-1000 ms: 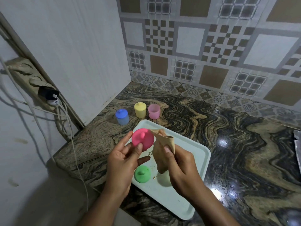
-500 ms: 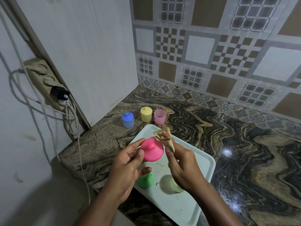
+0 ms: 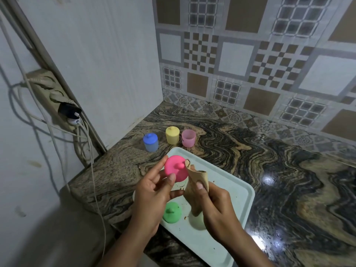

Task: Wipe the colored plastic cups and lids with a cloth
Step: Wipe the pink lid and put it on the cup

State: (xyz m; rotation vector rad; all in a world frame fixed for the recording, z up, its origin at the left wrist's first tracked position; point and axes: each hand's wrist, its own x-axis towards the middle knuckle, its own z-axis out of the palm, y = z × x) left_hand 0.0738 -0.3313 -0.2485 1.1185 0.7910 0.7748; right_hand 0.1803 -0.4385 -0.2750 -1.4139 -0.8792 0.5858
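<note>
Head view. Left hand (image 3: 152, 191) pinches the pink lid (image 3: 176, 168) by its rim, thumb at the lid's 6 o'clock and fingertips at 9, holding it in the air over the far-left corner of the tray (image 3: 240, 199). Right hand (image 3: 213, 209) grips the bunched tan cloth (image 3: 196, 182), thumb pressed flat on it. The cloth's top sits at the lid's 3 o'clock edge; contact or a hair's gap, cannot tell. Risk, as I judge it: the fingertip pinch is light, so a firm wipe could pop the lid out onto the tray, which carries brown crumbs. The cloth shows a dark edge and may smear rather than clean, and its hanging tail could drag through the crumbs. The lid is bright pink, round and domed, with a small centre knob facing the camera, matte and with no visible dirt. A green lid (image 3: 172, 211) lies on the tray at 6 o'clock of the pink one. Blue cup (image 3: 150, 142), yellow cup (image 3: 172, 135) and pink cup (image 3: 188, 138) stand on the counter (image 3: 289, 180) at the tray's 11 to 12 o'clock.
</note>
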